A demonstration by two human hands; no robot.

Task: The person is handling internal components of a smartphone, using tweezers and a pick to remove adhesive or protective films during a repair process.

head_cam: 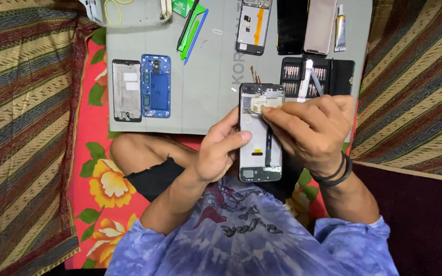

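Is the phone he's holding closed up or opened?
Opened: the black-framed phone in the left hand has no back cover, its inner parts and cable exposed.

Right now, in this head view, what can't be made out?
- Tool tip: the right hand covers where the tool meets the opened phone.
- Phone's left edge: behind the left hand.
- Top-row phones and glue tube: cut off by the top edge.
- Bits in the bit case: too small to tell apart.
- Grey mat lettering: partly hidden by the phone.
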